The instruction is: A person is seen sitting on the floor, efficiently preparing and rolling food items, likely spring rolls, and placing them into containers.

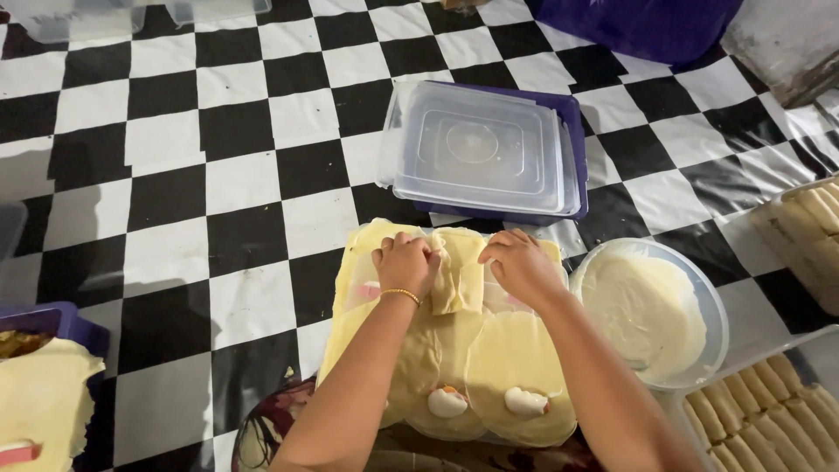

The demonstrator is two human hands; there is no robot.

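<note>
We see a black and white checked cloth [175, 175] all over the picture. In the middle lie pale yellow wrappers [516, 358] with white and pink filling [447, 402]. Above them sits a clear lid [481, 149] on a purple box [572, 118]. At the right, a clear bowl [712, 306] holds creamy white batter [642, 310]. A gold bracelet [400, 295] shines mid-frame.

- A black-and-white checkered covering [175, 175], glossy and slightly wrinkled, spreads across the whole surface; it may be a floor mat.
- A grey, worn slab [786, 39] shows at the far right corner.
- Light is dim and warm, with soft shadows.
</note>
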